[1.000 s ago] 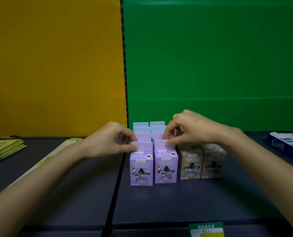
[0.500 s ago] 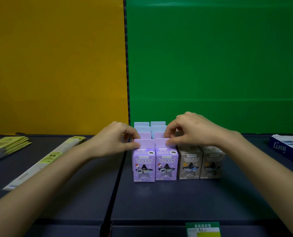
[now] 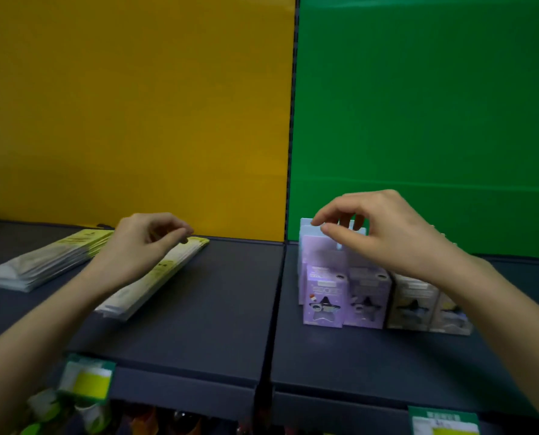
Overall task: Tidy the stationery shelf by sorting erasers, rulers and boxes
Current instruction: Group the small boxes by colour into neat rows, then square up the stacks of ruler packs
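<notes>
In the head view, the purple boxes (image 3: 324, 296) are being shown standing upright in rows on the right half of the shelf (image 3: 199, 334). The grey boxes (image 3: 414, 306) are standing just beside them on their right. The right hand (image 3: 384, 233) is being held over the hang tabs (image 3: 320, 249) of the purple rows, thumb in front and fingers curved over behind. Whether a tab is being pinched cannot be told. The left hand (image 3: 148, 243) is being held loosely curled above the ruler packs (image 3: 155, 277), which are lying flat and aslant on the left half. Nothing is being seen between its fingers, and contact with the packs cannot be told.

The boxes are being judged light, thin-walled and easily crushed or toppled. They are better taken by both side walls, low down, than by a bendy tab. The ruler packs are being judged stiff lengthwise but slippery in their film sleeves and apt to fan out, so a hold across the middle of the stack is being advised.

Bare shelf is being shown in front of the boxes and between the two groups, across the seam (image 3: 277, 309). The rear is being closed off by the yellow panel (image 3: 136, 105) and the green panel (image 3: 419, 105), so sliding is being limited to sideways and forward. The front edge is being judged the place where a pushed pack could be lost.
</notes>
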`<control>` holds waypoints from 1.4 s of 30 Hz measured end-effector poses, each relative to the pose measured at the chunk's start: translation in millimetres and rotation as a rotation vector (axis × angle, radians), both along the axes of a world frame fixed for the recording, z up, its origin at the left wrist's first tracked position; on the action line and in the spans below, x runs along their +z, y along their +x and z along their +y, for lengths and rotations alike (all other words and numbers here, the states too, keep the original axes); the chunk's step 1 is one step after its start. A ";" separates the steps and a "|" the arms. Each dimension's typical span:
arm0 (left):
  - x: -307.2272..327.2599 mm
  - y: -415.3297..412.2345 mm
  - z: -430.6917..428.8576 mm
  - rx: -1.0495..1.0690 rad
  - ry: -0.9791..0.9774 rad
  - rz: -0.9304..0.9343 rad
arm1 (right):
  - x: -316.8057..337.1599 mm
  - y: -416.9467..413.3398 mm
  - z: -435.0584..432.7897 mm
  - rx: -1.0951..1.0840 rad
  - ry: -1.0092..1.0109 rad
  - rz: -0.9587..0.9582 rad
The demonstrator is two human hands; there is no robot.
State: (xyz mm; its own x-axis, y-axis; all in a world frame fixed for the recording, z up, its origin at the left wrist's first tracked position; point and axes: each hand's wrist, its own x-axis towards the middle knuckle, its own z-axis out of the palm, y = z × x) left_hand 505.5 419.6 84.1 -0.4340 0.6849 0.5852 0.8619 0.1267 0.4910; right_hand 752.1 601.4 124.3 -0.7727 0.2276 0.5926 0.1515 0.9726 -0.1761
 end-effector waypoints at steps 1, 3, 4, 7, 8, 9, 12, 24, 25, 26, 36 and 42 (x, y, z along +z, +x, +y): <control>-2.8 -9.6 -6.7 0.011 -0.022 -0.009 | -1.8 -8.5 -8.0 0.015 -0.009 -0.008; -9.3 -28.5 -18.6 0.026 -0.057 -0.023 | -5.9 -27.1 -22.7 0.041 -0.021 -0.035; -13.3 -36.9 -23.4 0.029 -0.062 -0.036 | -8.4 -36.8 -29.7 0.052 -0.022 -0.045; -26.1 -62.5 -39.7 0.030 -0.091 -0.096 | -21.1 -77.0 -54.6 0.036 -0.052 -0.098; -31.1 -71.2 -44.8 0.019 -0.113 -0.125 | -26.3 -92.5 -63.9 0.013 -0.087 -0.132; -36.5 -80.2 -48.4 0.002 -0.140 -0.148 | -32.7 -107.7 -72.0 -0.012 -0.138 -0.179; -52.6 -102.9 -53.8 -0.059 -0.299 -0.134 | -56.8 -148.4 -92.2 -0.072 -0.385 -0.310; -74.0 -112.3 -57.9 -0.360 -0.285 -0.027 | -91.8 -206.4 -141.8 -0.060 -0.902 -0.247; -75.2 -112.5 -57.2 -0.365 -0.287 -0.023 | -91.9 -207.6 -143.5 -0.055 -0.888 -0.250; -76.3 -113.3 -56.0 -0.372 -0.293 -0.026 | -91.7 -208.1 -144.4 -0.057 -0.874 -0.254; -35.0 -202.0 -113.6 -0.097 -0.078 -0.075 | -63.9 -251.8 -168.7 -0.091 -0.685 -0.142; -45.7 -299.6 -129.2 0.031 -0.282 -0.500 | -81.3 -350.7 -197.3 -0.076 -1.080 -0.139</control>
State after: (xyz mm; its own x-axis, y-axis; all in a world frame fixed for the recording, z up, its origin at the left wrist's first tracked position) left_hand 205.8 290.4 38.4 -0.6334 0.7674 0.0997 0.5273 0.3337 0.7814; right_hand 401.4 404.1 43.0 -0.7796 0.6251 -0.0397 0.2889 0.3027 -0.9082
